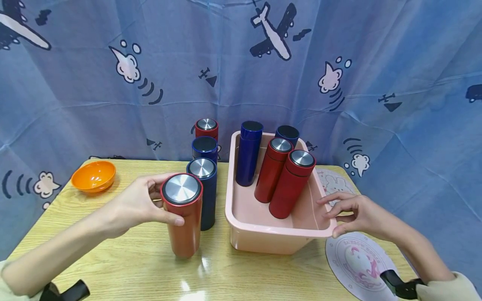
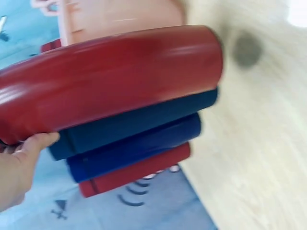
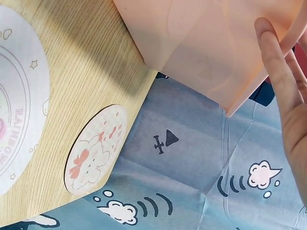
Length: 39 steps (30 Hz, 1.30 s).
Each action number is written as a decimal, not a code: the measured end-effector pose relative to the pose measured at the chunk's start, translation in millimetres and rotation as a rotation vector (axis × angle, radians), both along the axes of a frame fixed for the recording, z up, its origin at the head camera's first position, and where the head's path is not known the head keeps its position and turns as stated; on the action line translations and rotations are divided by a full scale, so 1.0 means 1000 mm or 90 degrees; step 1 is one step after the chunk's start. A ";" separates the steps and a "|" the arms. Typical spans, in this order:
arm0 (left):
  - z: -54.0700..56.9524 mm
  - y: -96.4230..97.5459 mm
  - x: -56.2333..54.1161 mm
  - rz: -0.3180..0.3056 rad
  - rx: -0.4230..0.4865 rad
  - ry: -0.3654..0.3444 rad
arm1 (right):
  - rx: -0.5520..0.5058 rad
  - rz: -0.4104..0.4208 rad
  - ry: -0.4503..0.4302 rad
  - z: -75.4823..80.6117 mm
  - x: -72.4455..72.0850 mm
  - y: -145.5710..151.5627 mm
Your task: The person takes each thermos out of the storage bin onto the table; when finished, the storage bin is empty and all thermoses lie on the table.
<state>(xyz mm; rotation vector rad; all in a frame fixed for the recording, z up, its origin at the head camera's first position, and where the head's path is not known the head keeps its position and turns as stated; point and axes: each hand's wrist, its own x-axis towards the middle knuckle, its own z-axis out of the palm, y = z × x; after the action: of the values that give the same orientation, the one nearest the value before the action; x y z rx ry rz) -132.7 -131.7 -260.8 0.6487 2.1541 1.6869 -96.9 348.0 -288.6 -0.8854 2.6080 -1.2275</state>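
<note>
My left hand (image 1: 139,205) grips a red thermos (image 1: 184,234) with a silver-topped lid around its upper part, thumb on the near side. The thermos is upright, and a dark shadow shows off its base in the left wrist view. Right behind it stand a dark blue thermos (image 1: 208,205), a brighter blue thermos (image 1: 205,144) and another red thermos (image 1: 206,125) in a row. With my right hand (image 1: 352,213) I pinch the right rim of a pink bin (image 1: 263,242), fingers inside and thumb outside. Inside lean two red thermoses (image 1: 288,188) and two blue thermoses (image 1: 248,159).
An orange bowl (image 1: 94,177) sits at the table's back left. On the right lie a round unicorn mat (image 1: 357,261) and a round rabbit mat (image 3: 93,153), partly behind the bin in the head view. A blue printed curtain (image 1: 180,62) hangs behind the table.
</note>
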 end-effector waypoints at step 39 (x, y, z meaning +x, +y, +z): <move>-0.048 -0.001 -0.021 -0.144 0.005 -0.026 | -0.009 -0.012 0.001 0.001 0.001 0.000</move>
<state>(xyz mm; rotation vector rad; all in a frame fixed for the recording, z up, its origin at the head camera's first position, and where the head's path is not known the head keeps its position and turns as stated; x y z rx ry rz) -153.4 -132.7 -309.0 0.8183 1.9643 1.5749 -95.9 348.4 -287.9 -0.8668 2.6175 -1.2508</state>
